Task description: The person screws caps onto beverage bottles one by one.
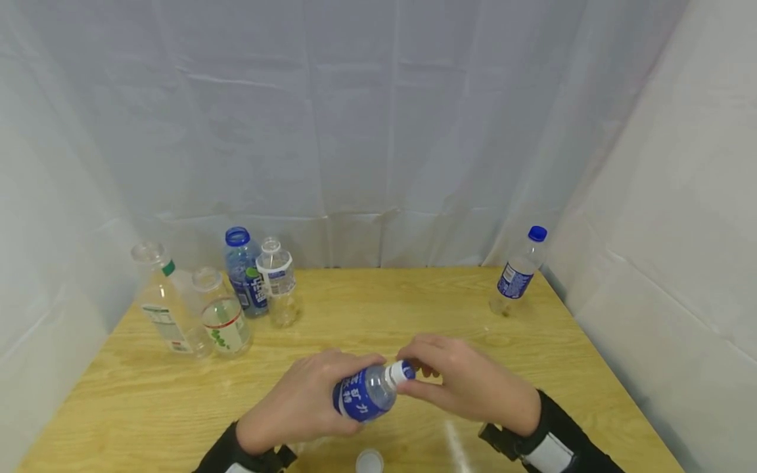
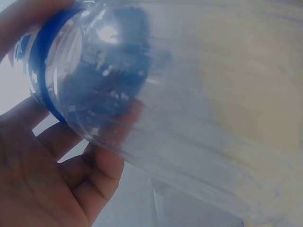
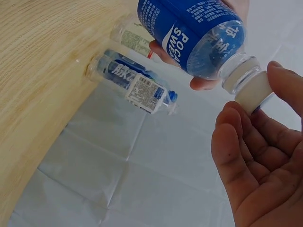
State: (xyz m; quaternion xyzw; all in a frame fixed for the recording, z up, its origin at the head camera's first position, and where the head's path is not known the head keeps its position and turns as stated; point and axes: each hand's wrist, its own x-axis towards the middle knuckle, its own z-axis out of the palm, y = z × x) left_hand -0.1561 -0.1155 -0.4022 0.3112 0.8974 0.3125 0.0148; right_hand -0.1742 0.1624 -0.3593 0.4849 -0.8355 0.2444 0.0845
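My left hand (image 1: 322, 397) grips a clear plastic bottle (image 1: 378, 384) round its blue label, which reads Pocari Sweat in the right wrist view. The bottle is tilted, its neck pointing to the right. At the mouth, the thumb and fingers of my right hand (image 1: 458, 378) pinch a white cap (image 3: 254, 92) with a blue top. Clear neck shows between this cap and a white ring lower on the neck. Up close in the left wrist view, the bottle's clear body (image 2: 189, 109) covers most of the picture, with fingers curled behind the label.
A round white cap (image 1: 369, 461) lies at the table's front. Several uncapped bottles stand back left: a tall clear one (image 1: 165, 309), one with a green-leaf label (image 1: 225, 322), a blue one (image 1: 242, 269) and a small clear one (image 1: 278, 282). A blue-capped bottle (image 1: 517, 276) stands back right.
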